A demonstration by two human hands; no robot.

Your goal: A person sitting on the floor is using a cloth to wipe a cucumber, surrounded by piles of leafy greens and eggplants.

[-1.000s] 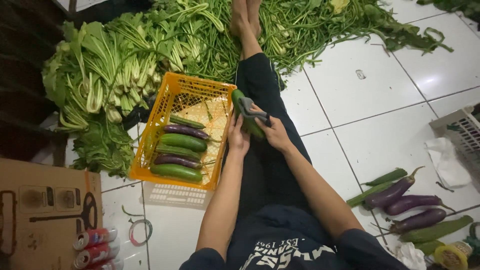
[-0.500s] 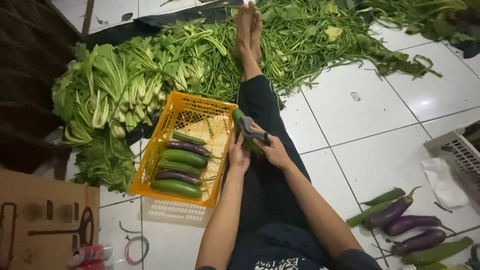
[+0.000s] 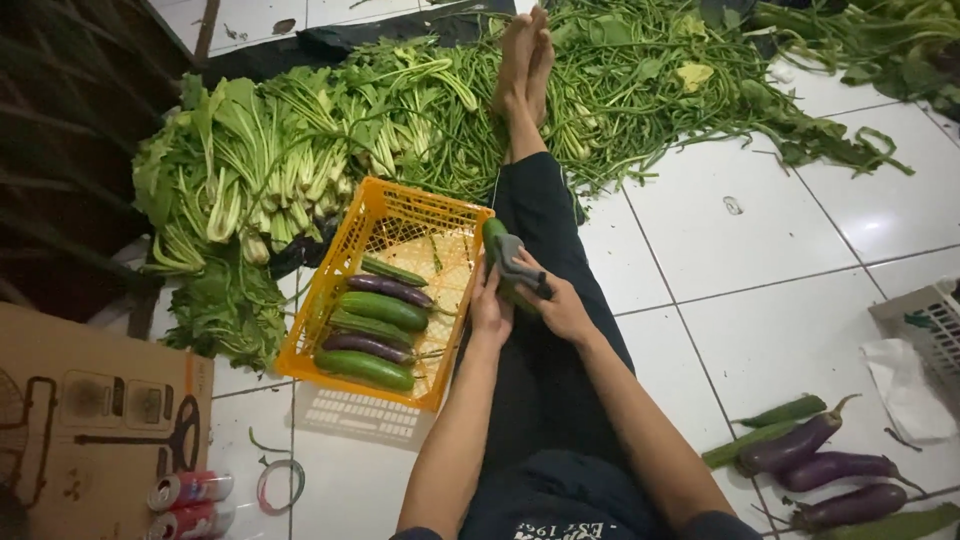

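The person sat on the floor (image 3: 800, 290) with legs stretched out, and both hands met over the lap just beside the orange crate (image 3: 340, 290) — the left hand (image 3: 490, 305) closed around a cucumber (image 3: 493, 236) from below, steadying it. The right hand (image 3: 560, 308) was clamped on a grey tool (image 3: 520, 265) laid against the cucumber, close enough that finished pieces could go straight among the cucumbers and eggplants in the crate.
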